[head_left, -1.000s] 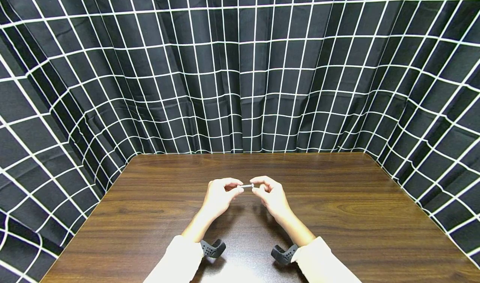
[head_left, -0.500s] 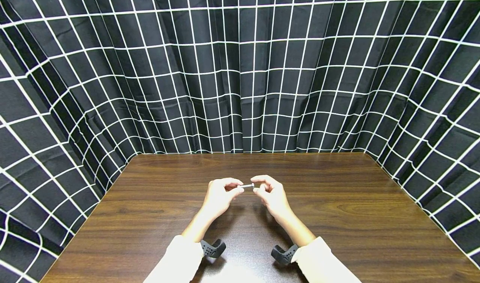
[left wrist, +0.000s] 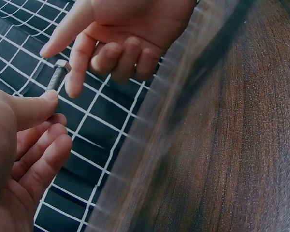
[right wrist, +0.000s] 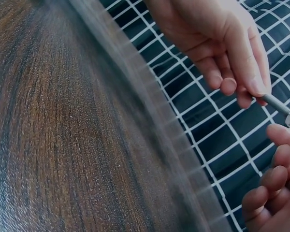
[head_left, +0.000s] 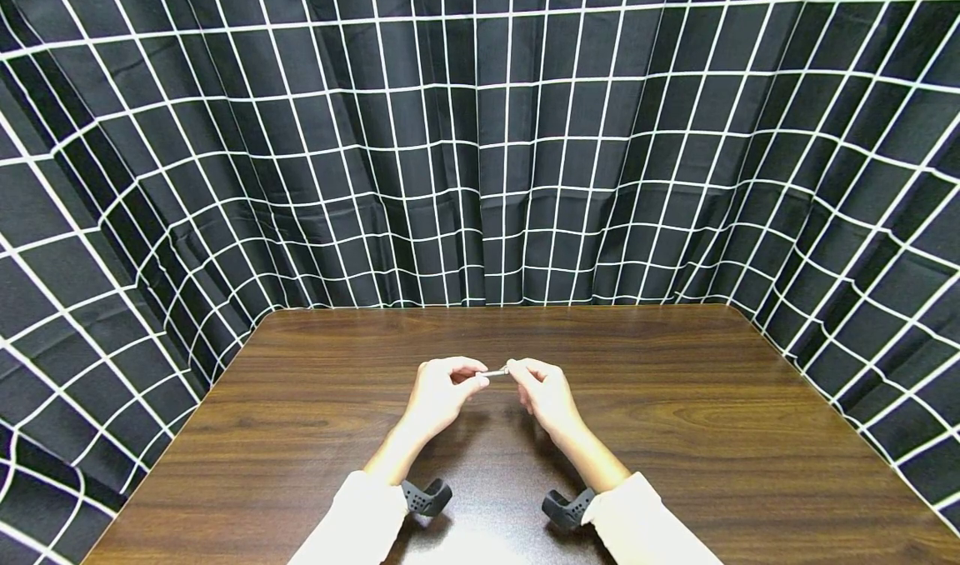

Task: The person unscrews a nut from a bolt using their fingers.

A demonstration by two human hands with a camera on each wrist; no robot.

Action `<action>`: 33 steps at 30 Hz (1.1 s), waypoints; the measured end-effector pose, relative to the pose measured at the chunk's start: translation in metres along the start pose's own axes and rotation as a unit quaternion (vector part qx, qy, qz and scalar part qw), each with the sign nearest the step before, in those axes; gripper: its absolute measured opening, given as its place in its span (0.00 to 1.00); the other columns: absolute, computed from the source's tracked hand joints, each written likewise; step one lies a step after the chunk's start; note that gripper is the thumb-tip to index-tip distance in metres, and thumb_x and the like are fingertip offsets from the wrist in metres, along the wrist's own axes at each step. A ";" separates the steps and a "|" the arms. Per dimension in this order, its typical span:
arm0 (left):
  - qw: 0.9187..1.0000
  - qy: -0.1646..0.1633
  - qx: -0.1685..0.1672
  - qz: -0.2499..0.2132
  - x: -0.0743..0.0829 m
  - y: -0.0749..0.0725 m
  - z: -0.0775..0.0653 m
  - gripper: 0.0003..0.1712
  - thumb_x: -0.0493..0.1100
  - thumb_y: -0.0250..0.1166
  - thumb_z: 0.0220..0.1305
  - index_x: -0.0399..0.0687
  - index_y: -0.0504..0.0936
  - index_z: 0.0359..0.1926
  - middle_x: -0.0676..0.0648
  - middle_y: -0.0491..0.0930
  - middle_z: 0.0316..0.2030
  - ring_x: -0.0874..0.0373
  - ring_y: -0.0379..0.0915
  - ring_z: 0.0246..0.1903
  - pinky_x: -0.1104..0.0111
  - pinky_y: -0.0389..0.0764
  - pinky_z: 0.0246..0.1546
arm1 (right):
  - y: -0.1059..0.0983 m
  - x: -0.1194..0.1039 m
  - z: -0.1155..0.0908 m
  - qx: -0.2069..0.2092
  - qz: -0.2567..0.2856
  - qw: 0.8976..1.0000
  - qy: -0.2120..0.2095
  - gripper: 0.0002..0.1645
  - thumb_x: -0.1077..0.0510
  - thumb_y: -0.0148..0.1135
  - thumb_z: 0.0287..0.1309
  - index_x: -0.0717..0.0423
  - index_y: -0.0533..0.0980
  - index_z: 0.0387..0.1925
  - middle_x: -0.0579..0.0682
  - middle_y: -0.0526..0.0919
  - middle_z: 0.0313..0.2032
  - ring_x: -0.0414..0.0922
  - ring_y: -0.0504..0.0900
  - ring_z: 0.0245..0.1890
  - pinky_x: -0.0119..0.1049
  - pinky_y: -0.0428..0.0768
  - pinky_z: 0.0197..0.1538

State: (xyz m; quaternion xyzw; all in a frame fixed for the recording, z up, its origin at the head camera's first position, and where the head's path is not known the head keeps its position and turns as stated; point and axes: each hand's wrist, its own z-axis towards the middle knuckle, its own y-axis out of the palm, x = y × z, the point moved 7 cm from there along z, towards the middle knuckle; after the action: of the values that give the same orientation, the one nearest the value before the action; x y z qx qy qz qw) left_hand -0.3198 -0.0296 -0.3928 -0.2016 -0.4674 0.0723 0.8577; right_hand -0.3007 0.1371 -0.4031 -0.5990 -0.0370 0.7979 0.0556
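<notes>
Above the table (head_left: 337,398), my left hand (head_left: 441,390) pinches the bolt (left wrist: 57,79) lengthwise between both hands, head toward my right hand (head_left: 542,390), whose fingers are parted beside it.

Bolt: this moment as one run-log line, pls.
left hand: pinches bolt by shank | right hand: at hex head, contact unclear | bolt: held above wooden table

This looks like a screened-off work booth, perhaps in a lab or studio; which, I cannot tell. A black curtain (head_left: 495,144) with a white grid fills the upper half and both sides of the frame, enclosing a wood-grain desk (head_left: 645,398) across the lower half, glare shining at its bottom centre.
</notes>
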 end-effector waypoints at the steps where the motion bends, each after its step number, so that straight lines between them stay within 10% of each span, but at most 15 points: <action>1: 1.000 0.000 -0.002 -0.003 0.000 0.000 0.000 0.08 0.38 0.71 0.56 0.40 0.86 0.37 0.50 0.85 0.28 0.53 0.79 0.21 0.74 0.77 0.21 | 0.000 0.001 0.000 0.002 -0.006 1.000 0.005 0.16 0.58 0.57 0.67 0.69 0.80 0.31 0.46 0.66 0.10 0.36 0.62 0.09 0.27 0.61 0.15; 33: 1.000 -0.012 -0.007 0.012 -0.004 0.000 0.001 0.08 0.38 0.71 0.56 0.41 0.86 0.38 0.54 0.85 0.27 0.53 0.80 0.20 0.72 0.77 0.20 | 0.003 0.006 0.001 -0.012 0.018 0.999 -0.025 0.08 0.66 0.64 0.58 0.68 0.81 0.40 0.44 0.68 0.14 0.35 0.64 0.12 0.26 0.63 0.16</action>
State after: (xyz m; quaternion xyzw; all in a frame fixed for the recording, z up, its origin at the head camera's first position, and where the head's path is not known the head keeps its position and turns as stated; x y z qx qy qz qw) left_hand -0.3224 -0.0307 -0.3953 -0.2121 -0.4753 0.0820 0.8500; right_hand -0.3039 0.1348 -0.4088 -0.5805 -0.0373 0.8127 0.0326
